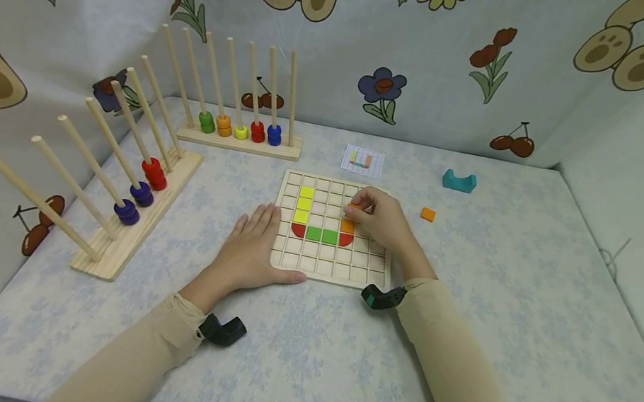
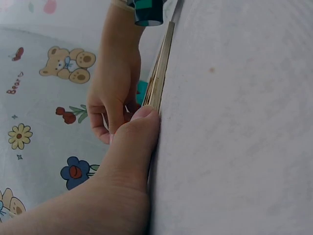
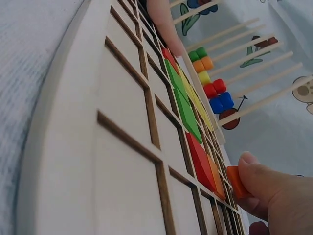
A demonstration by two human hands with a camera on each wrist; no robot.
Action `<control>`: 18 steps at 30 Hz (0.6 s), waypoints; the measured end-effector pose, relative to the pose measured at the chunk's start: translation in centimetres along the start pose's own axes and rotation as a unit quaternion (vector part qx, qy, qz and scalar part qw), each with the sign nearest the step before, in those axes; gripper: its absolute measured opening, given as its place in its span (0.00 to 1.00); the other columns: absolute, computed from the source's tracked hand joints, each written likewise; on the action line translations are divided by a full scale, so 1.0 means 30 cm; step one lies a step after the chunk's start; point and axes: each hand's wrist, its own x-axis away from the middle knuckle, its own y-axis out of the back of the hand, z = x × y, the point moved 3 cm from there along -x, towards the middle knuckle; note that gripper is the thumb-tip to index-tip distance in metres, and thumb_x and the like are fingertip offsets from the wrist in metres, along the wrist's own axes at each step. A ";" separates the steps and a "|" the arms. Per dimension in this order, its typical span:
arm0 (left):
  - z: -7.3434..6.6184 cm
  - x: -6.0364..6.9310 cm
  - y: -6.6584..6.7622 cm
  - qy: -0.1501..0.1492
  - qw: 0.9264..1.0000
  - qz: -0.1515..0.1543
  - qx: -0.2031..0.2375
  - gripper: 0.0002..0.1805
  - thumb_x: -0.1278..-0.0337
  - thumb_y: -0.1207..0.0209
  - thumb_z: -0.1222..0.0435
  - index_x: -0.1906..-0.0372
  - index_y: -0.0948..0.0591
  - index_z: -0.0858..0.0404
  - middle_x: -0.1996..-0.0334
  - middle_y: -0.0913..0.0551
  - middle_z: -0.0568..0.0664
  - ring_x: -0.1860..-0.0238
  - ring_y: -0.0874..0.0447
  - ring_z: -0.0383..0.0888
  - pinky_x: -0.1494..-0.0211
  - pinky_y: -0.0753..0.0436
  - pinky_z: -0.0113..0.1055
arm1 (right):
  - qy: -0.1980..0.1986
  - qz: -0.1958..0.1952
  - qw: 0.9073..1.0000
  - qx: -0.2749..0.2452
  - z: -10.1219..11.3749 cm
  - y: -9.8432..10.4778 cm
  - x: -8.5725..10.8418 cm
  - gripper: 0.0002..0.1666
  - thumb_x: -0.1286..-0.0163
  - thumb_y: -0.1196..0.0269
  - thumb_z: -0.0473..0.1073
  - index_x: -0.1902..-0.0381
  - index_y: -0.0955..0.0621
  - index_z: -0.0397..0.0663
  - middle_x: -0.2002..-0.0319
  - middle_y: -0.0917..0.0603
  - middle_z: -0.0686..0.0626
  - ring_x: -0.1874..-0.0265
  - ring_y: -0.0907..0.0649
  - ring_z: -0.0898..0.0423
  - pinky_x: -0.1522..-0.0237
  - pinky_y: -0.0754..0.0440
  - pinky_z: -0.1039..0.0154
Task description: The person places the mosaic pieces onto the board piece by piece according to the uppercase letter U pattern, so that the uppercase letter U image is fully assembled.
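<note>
A wooden grid board (image 1: 323,270) lies flat on the table. My left hand (image 1: 249,246) rests at its left edge, fingers straight, with the thumb along the near edge. Between thumb and fingers my right hand (image 1: 385,218) pinches an orange square tile (image 3: 235,182), just over the right part of the grid. On the board, a column of yellow tiles (image 1: 304,204) stands at left. Two green tiles (image 1: 322,235) lie between two red rounded-corner tiles (image 1: 298,230). Another orange tile (image 1: 347,227) sits above the right red one.
Behind the board lies a pattern card (image 1: 362,162). To the right are a loose orange tile (image 1: 428,214) and a teal curved piece (image 1: 459,181). Two wooden peg racks with coloured beads, one at the back (image 1: 241,144) and one at the left (image 1: 99,254), have tall upright pegs.
</note>
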 end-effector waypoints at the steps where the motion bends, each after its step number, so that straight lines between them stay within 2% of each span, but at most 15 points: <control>1: 0.000 0.001 0.000 0.000 1.000 0.000 0.001 0.77 0.65 0.46 0.19 0.20 0.63 0.65 0.19 0.64 0.57 0.18 0.70 0.51 0.18 0.64 0.52 | -0.003 0.002 1.000 0.003 0.001 -0.005 -0.005 0.12 0.32 0.34 0.53 0.59 0.20 0.54 0.63 0.18 0.51 0.66 0.24 0.52 0.64 0.26 0.61; 11: 0.001 -0.001 -0.003 0.002 1.000 0.001 -0.001 0.77 0.65 0.46 0.18 0.20 0.63 0.64 0.19 0.65 0.56 0.18 0.71 0.50 0.18 0.64 0.51 | -0.009 0.008 1.000 0.015 -0.001 -0.023 -0.019 0.11 0.32 0.33 0.53 0.60 0.20 0.55 0.63 0.20 0.51 0.65 0.24 0.51 0.62 0.26 0.59; 18: 0.003 -0.001 -0.005 0.003 1.000 0.001 -0.001 0.78 0.66 0.47 0.18 0.20 0.63 0.64 0.19 0.65 0.56 0.18 0.71 0.50 0.18 0.64 0.51 | 0.000 0.012 0.999 0.045 0.000 -0.029 -0.023 0.11 0.32 0.34 0.54 0.61 0.18 0.55 0.60 0.21 0.52 0.61 0.25 0.51 0.55 0.25 0.58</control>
